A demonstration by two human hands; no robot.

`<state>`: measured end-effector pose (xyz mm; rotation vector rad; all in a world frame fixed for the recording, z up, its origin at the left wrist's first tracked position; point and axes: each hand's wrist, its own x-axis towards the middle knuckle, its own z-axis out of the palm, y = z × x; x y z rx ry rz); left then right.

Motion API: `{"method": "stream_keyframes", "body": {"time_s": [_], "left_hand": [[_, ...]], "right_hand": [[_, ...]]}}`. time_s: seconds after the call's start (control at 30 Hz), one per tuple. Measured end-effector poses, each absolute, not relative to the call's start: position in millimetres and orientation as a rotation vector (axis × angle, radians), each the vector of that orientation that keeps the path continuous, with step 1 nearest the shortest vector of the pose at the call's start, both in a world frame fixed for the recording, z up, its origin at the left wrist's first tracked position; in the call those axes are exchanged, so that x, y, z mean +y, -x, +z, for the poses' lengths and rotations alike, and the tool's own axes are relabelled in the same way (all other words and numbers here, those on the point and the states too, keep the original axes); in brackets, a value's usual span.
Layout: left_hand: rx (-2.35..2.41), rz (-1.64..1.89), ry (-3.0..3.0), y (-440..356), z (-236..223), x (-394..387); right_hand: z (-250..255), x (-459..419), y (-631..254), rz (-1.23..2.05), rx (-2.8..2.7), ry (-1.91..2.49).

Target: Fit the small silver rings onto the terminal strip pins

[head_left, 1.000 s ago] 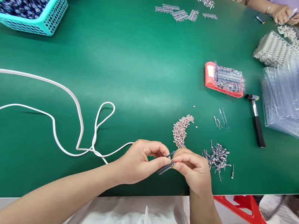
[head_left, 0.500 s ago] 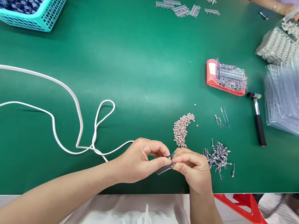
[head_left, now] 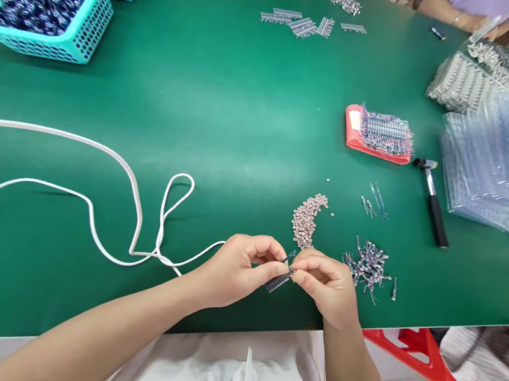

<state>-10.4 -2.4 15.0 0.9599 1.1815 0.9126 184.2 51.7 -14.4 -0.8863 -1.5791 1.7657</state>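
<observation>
Both hands meet just above the near edge of the green table. My left hand pinches a short grey toothed strip that sticks out toward me. My right hand presses fingertips against the same strip and a small blue component at its top. A heap of small pale beads lies just beyond my fingers. To the right of my right hand sits a pile of blue-grey wired parts.
A white cord loops across the left. Two teal baskets of dark blue parts stand far left. A red pad with parts, a small hammer and clear bags lie right. Another person's hands work at the far edge.
Both hands stay together on the strip, with only slight finger movement. The view shifted a little.
</observation>
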Motion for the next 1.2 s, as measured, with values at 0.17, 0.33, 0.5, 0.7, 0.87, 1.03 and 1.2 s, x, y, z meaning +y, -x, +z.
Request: {"method": "stream_keyframes", "body": {"time_s": [0.17, 0.33, 0.5, 0.7, 0.87, 1.03, 1.2], "left_hand": [[1.091, 0.967, -0.748, 9, 8, 1], [1.103, 0.947, -0.742, 8, 3, 3], [1.133, 0.854, -0.959, 9, 5, 1], [1.087, 0.77, -1.204, 8, 7, 2], [1.103, 0.671, -1.226, 7, 9, 2], [1.276, 0.727, -1.072, 13, 2, 5], [1.298, 0.913, -0.893, 19, -5, 8]], "right_hand": [[-15, 53, -184, 1.689, -1.546, 0.915], [-19, 51, -188, 1.673, -1.55, 0.91], [-19, 46, -196, 1.728, -1.585, 0.925], [-19, 39, -204, 1.748, -1.628, 0.943], [-13, 38, -212, 1.581, -1.854, 1.032], [-6, 51, -230, 0.968, -2.291, 1.199], [-10, 67, -248, 0.406, -2.51, 1.364]]}}
